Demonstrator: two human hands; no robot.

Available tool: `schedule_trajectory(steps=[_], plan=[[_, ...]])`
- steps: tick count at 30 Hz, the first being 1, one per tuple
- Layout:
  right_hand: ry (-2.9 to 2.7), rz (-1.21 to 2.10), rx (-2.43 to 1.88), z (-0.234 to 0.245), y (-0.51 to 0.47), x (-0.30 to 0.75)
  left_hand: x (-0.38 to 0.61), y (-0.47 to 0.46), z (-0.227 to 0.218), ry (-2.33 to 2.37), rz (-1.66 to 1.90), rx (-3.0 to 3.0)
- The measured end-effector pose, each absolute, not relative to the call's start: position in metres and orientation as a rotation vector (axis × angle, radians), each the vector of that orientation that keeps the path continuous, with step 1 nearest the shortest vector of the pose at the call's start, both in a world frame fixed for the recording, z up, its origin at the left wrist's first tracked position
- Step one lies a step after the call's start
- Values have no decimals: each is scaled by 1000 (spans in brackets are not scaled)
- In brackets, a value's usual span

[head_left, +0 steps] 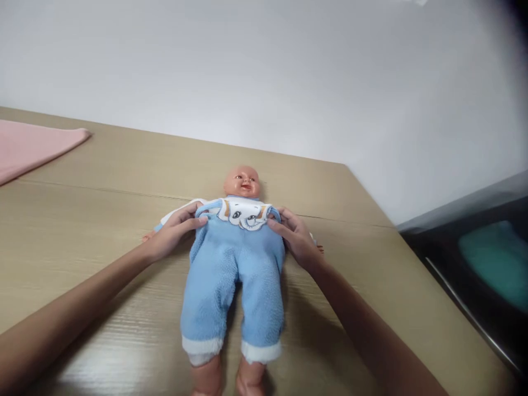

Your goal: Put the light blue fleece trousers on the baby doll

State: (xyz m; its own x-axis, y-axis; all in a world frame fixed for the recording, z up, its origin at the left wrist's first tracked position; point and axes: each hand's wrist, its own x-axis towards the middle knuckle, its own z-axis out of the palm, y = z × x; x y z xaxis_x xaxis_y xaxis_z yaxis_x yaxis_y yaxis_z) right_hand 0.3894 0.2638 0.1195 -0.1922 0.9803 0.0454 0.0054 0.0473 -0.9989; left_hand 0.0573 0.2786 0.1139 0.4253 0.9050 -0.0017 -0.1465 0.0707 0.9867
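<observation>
Pale blue, fleecy-looking cloth makes up the garment (pixel 237 269) on a doll (pixel 243 180), which lies on its back between the two hands, head beyond them and bare legs reaching back between the forearms. A white bib (pixel 246 213) with a printed cartoon face (its edges curl a little) spans the gap from one hand to the other. The left hand (pixel 181 224) pinches the blue strap beside the bib, thumb on top and fingers tucked behind; the right hand (pixel 299 236) pinches the garment's opposite upper edge, though whether it has strap or bib corner I cannot tell. I judge the step in hand to be handling the garment's top across the doll's chest; the next move, as I read it, calls for a level, matched grip on both sides, without snagging the arms. One white sleeve (pixel 177 212) lies just past the left hand, and a small doll hand (pixel 320 249) shows just outside the right. Farther out, the surface (pixel 136 159) carries a pink cloth (pixel 37 146), well beyond the left hand. A dark, blurred object (pixel 443 250) sits off to the right hand's far side; a pale wall (pixel 247 71) rises past everything.
</observation>
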Motion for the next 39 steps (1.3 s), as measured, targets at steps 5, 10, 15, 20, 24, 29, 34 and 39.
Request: schedule_trajectory(steps=[5,10,15,20,24,29,34,39], plan=[[-1528,1097,-1215,100,277,386,70,274,91,965,1159,1227],[-1545,761,-1329,109,266,382,79,272,80,1033,1381,1289],[-1813,419,-1224,155,278,348,84,270,76,1017,1559,1192],[-2405,481,-1021,181,337,285,84,259,68,1010,1646,1305],[-2917,585,-828,175,389,234,80,254,58,1010,1742,1549],[-3108,596,-652,161,405,201,81,254,57,971,1780,1678],[-2724,596,-808,158,392,215,83,253,60,904,1815,1702],[-2348,1220,-808,162,396,250,77,248,52,1038,1922,1848]])
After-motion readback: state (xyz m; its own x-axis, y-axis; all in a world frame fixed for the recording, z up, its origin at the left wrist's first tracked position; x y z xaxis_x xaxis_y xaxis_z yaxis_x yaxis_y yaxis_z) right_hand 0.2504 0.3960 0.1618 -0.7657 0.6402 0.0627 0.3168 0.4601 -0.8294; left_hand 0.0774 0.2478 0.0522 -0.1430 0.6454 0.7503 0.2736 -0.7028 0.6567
